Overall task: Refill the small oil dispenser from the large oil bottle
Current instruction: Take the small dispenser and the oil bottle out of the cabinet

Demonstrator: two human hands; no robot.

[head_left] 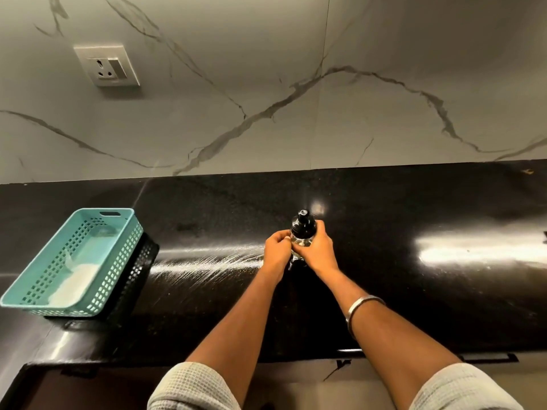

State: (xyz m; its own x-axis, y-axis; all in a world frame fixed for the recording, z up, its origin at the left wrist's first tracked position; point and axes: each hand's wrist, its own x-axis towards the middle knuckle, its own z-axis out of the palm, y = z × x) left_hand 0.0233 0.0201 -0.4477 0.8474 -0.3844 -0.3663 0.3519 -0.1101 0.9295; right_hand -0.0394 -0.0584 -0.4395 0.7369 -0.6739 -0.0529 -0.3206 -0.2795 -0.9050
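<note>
A small clear glass oil dispenser (302, 229) with a black pump top stands upright on the black counter (414, 291), near the middle. My right hand (319, 247) grips its body from the right side. My left hand (276, 250) holds it from the left, fingers curled against the glass. The lower part of the dispenser is hidden by my hands. No large oil bottle is in view.
A teal plastic basket (38, 303) sits at the left of the counter with something white inside. A marble wall with a socket (108, 66) rises behind. The counter's front edge runs just below my forearms.
</note>
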